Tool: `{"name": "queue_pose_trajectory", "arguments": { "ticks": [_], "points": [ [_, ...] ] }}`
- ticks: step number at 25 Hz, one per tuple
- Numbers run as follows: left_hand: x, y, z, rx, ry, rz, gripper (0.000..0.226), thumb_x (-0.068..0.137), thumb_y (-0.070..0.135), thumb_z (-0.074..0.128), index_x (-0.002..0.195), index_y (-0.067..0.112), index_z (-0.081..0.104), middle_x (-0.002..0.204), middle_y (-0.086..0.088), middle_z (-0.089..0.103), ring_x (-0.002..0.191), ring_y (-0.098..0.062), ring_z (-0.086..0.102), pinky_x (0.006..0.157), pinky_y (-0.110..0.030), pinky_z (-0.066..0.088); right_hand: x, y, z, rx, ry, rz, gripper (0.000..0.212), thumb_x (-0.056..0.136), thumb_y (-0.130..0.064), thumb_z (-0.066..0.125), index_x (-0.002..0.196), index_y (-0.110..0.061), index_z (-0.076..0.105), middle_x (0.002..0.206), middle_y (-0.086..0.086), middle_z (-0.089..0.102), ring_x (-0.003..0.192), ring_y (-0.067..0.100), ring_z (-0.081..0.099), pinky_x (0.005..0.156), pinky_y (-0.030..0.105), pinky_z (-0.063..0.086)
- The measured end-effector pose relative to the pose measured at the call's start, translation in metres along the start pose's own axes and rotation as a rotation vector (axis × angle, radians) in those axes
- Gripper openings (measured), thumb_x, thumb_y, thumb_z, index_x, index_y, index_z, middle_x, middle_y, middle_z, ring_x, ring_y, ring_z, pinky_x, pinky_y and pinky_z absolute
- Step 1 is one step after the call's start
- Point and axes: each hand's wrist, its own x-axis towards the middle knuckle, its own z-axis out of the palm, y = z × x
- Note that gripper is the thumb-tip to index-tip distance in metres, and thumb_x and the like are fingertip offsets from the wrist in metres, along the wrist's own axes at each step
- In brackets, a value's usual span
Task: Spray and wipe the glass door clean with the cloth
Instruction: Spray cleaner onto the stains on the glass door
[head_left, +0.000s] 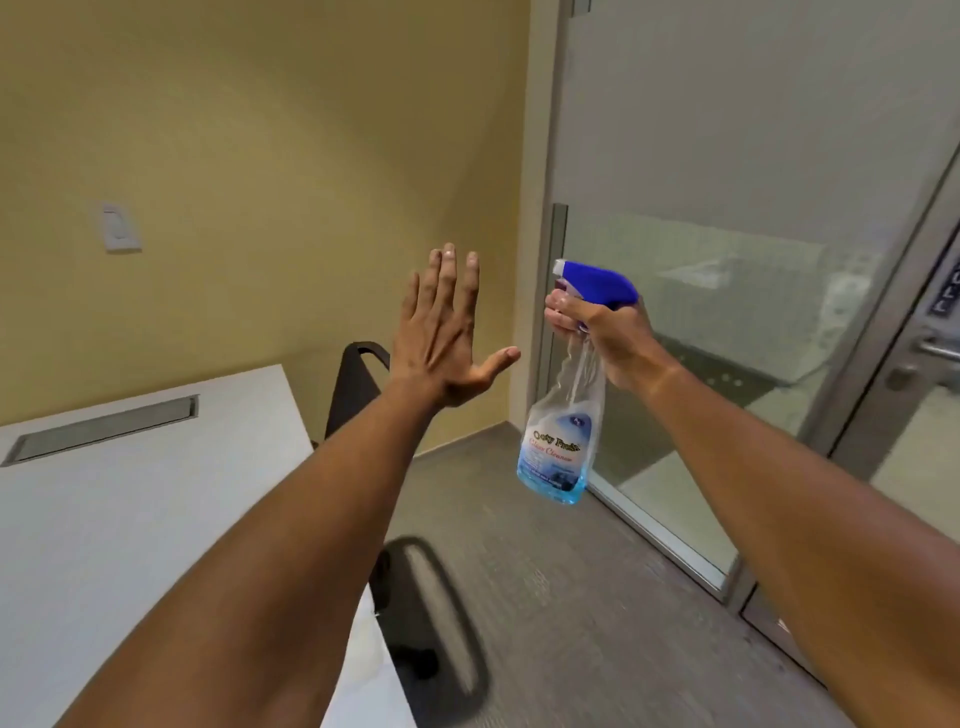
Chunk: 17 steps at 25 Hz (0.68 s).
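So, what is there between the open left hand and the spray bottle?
Nothing. In the head view, the left hand is open and empty; only yellow wall shows in the gap before the spray bottle, held by the right hand.

Clear glossy plastic spray bottle (562, 415) with a blue plastic trigger head (597, 283); glass door (727, 260) part frosted, part clear, in brushed metal frame (878, 332); smooth matt white bench (130, 493).
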Motion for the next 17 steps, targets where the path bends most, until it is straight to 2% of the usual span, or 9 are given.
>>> {"name": "queue_pose_trajectory", "arguments": {
  "ticks": [3,6,8,11,13,15,17],
  "points": [
    [0.035,0.069,0.006,-0.040,0.028,0.069,0.109,0.077,0.084,0.015,0.152,0.011,-0.014,0.161,-0.018,-0.012,0.149,-0.030,-0.013,0.121,-0.047,-0.001,-0.002,-0.019,-0.076,-0.017,0.144,0.001,0.036,0.084,-0.012,0.073,0.116,-0.001,0.060,0.096,0.015,0.064,0.090,0.022,0.067,0.092,0.038,0.056],
    [0.073,0.147,0.010,-0.093,0.069,0.136,0.107,0.078,0.083,0.016,0.152,0.011,-0.015,0.161,-0.018,-0.012,0.149,-0.029,-0.013,0.121,-0.047,-0.002,-0.005,-0.038,-0.158,-0.068,0.176,-0.022,0.027,0.084,-0.007,0.071,0.108,-0.001,0.059,0.090,0.010,0.060,0.082,0.018,0.063,0.089,0.040,0.056],
    [0.099,0.196,0.010,-0.125,0.100,0.169,0.107,0.077,0.082,0.017,0.152,0.011,-0.014,0.161,-0.018,-0.010,0.149,-0.030,-0.011,0.121,-0.047,-0.001,-0.009,-0.049,-0.210,-0.083,0.251,-0.036,0.029,0.085,-0.003,0.069,0.112,0.002,0.061,0.094,0.012,0.062,0.087,0.021,0.064,0.094,0.043,0.055],
    [0.133,0.268,0.009,-0.173,0.129,0.236,0.108,0.076,0.080,0.020,0.152,0.011,-0.014,0.161,-0.018,-0.010,0.149,-0.031,-0.010,0.121,-0.048,0.000,-0.017,-0.063,-0.283,-0.113,0.387,-0.062,0.040,0.084,-0.006,0.072,0.121,0.000,0.058,0.109,0.015,0.066,0.103,0.024,0.068,0.090,0.035,0.058],
    [0.151,0.310,0.009,-0.208,0.145,0.280,0.108,0.077,0.079,0.024,0.152,0.010,-0.013,0.161,-0.019,-0.010,0.149,-0.031,-0.010,0.121,-0.049,0.002,-0.023,-0.072,-0.324,-0.145,0.465,-0.080,0.037,0.082,-0.008,0.074,0.116,-0.003,0.059,0.104,0.012,0.067,0.100,0.023,0.068,0.083,0.030,0.059],
    [0.170,0.351,0.011,-0.244,0.164,0.331,0.108,0.079,0.078,0.028,0.151,0.010,-0.014,0.161,-0.020,-0.011,0.149,-0.032,-0.010,0.121,-0.050,0.002,-0.028,-0.082,-0.363,-0.183,0.550,-0.110,0.030,0.081,-0.009,0.075,0.107,-0.009,0.061,0.094,0.008,0.064,0.090,0.019,0.065,0.082,0.032,0.059],
    [0.189,0.388,0.016,-0.282,0.179,0.378,0.108,0.078,0.078,0.027,0.151,0.010,-0.015,0.160,-0.020,-0.012,0.149,-0.032,-0.011,0.121,-0.050,0.002,-0.032,-0.091,-0.396,-0.214,0.625,-0.128,0.033,0.081,-0.009,0.075,0.110,-0.009,0.059,0.093,0.007,0.063,0.087,0.018,0.063,0.082,0.035,0.058]
  ]
}}
